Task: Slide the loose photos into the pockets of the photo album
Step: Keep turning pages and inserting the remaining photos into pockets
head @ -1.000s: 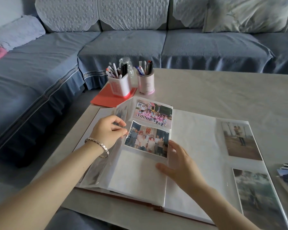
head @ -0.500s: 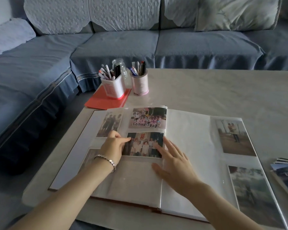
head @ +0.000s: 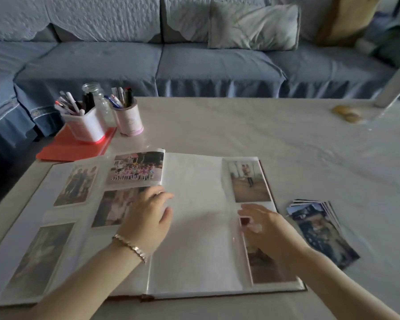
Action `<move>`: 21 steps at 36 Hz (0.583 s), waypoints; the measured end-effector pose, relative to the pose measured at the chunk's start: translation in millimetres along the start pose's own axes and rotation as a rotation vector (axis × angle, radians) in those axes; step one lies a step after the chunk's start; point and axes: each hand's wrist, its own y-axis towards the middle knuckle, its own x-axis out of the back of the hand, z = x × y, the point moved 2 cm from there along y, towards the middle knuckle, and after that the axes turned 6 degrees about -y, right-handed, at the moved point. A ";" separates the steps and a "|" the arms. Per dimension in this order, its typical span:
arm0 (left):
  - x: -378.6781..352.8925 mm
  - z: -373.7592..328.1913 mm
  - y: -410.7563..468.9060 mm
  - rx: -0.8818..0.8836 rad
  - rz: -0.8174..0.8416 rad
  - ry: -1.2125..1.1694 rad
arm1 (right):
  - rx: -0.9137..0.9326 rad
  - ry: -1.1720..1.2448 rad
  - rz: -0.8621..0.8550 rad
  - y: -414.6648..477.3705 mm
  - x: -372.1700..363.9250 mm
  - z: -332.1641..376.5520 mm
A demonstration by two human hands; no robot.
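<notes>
Blue-covered sofa (head: pixel 194 65) stood behind the pale table (head: pixel 286 144) bearing the open photo album (head: pixel 194 239). Loose photos (head: pixel 321 229) lay stacked just right of it. Left hand (head: pixel 148 218) and right hand (head: pixel 266 229) were over its pages, fingers relaxed, gripping nothing.

Open album (head: pixel 194 222), photo stack (head: pixel 321 229) beside

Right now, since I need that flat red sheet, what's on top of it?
A white square pen holder stands on the right end of the flat red sheet. The clear glass bottle has its base hidden behind it. The round pink pen cup stands off it.
</notes>
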 end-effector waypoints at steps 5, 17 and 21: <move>-22.9 -56.7 5.9 -0.164 0.115 -0.210 | -0.185 -0.232 -0.164 -30.1 29.0 -64.5; -40.8 -76.5 3.4 -0.111 0.143 -0.215 | -0.311 -0.468 -0.085 -59.8 20.7 -107.0; -40.0 -74.6 0.3 -0.057 0.179 -0.225 | -0.359 -0.529 -0.055 -61.7 21.6 -103.3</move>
